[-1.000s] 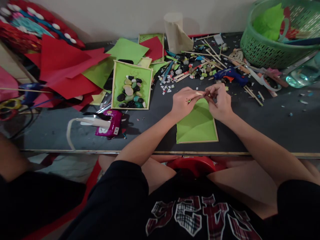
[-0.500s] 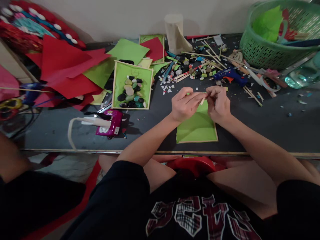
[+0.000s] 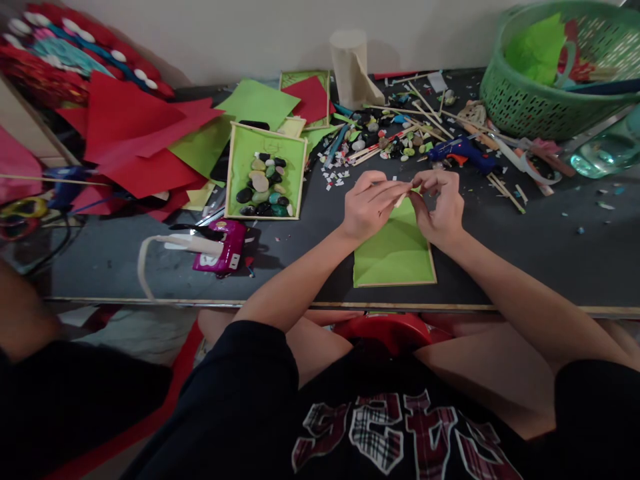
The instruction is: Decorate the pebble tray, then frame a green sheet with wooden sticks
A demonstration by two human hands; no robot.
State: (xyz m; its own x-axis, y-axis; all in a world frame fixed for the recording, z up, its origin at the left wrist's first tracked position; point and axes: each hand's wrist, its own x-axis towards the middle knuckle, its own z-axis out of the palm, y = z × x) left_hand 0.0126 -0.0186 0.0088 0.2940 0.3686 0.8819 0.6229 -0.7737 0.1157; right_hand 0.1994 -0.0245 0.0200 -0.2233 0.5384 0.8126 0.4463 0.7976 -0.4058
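My left hand is closed in a pinch, with a short pale wooden stick poking out below its fingertips. Opposite it, the thumb and finger of my right hand press together close to the left fingertips; whatever they pinch is too small to make out. Both hands hover over the far end of a green sheet, which lies on the dark table and has thin wooden strips along its near and right edges. The hands hide the sheet's far edge.
To the left stand a framed green panel with stones and a purple power adapter. Behind are scattered sticks and pebbles, a blue glue gun, a paper roll and a green basket. Another person's arm is at left.
My right hand's fingers have shifted slightly, with the thumb now lower and a small gap showing between thumb and finger. My left hand stays nearly in place with the stick.
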